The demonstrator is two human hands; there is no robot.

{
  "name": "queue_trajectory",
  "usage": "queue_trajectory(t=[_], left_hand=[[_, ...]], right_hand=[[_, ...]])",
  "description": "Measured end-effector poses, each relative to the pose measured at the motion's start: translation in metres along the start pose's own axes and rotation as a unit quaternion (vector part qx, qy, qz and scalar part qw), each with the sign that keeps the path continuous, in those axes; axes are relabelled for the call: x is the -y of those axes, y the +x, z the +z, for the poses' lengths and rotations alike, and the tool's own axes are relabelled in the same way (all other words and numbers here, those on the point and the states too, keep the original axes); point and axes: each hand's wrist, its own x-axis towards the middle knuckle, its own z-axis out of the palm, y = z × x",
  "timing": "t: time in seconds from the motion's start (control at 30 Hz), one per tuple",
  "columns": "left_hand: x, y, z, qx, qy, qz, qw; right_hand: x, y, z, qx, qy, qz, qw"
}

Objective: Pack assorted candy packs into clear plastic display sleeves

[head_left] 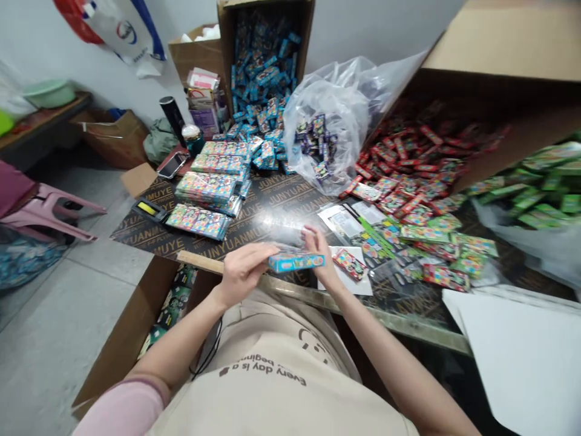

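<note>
Surface: dark glossy tabletop point(272, 209) with "JUNYUANMUYE" printed repeatedly, filling mid-frame; grey tiled floor at lower left.
Apron: I see beige cloth at bottom centre, reading "Every day is a begin…" upside down.
Left hand point(242, 269): my fingers are curled round the left end of the blue packet, gripping it.
Right hand point(320, 254): fingertips pinch the packet's right end, thumb hidden behind, so I cannot tell how firmly.
Blue packet point(296, 261): small flat rectangular box, shiny turquoise print, held level between both hands just above the table's near edge, centre frame.
Red packet point(348, 264): lies tilted on a white card, just right of my right hand.
Mixed packets point(436, 254): loose red and green wrappers, right of centre.
Stacks point(206, 203): flat multicoloured bundles in clear film, left of centre.
Plastic bag point(333, 115): crinkled clear film, purple packets inside, upper centre.
Cardboard boxes: blue-filled carton point(265, 60) at top centre; red-filled carton point(476, 91) at upper right.
</note>
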Motion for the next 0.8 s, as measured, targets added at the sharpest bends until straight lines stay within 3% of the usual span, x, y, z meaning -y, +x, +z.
queue_trajectory(t=[0.07,0.13,0.23,0.33,0.47,0.57,0.67,0.8], left_hand=[[0.004,-0.002,-0.022,-0.012,0.087,0.074,0.993],[0.026,-0.006,-0.044,-0.026,0.17,0.088,0.981],[0.076,-0.018,-0.075,-0.048,0.255,0.031,0.965],[0.117,-0.033,-0.093,-0.051,0.309,-0.068,0.947],[0.138,-0.048,-0.09,-0.056,0.341,-0.168,0.923],[0.145,-0.051,-0.079,-0.183,0.336,-0.257,0.887],[0.155,-0.043,-0.069,-0.282,0.196,-0.397,0.851],[0.172,-0.025,-0.06,-0.226,0.1,-0.402,0.882]], right_hand=[[-0.021,-0.013,0.02,0.056,-0.128,-0.093,0.986],[-0.032,-0.023,0.035,0.116,-0.247,-0.167,0.947],[-0.036,-0.027,0.042,0.158,-0.344,-0.221,0.899],[-0.036,-0.024,0.039,0.157,-0.36,-0.233,0.89],[-0.035,-0.024,0.037,0.15,-0.351,-0.238,0.893],[-0.032,-0.024,0.037,0.149,-0.347,-0.231,0.897],[-0.028,-0.027,0.037,0.15,-0.346,-0.227,0.898],[-0.021,-0.032,0.033,0.142,-0.348,-0.236,0.896]])
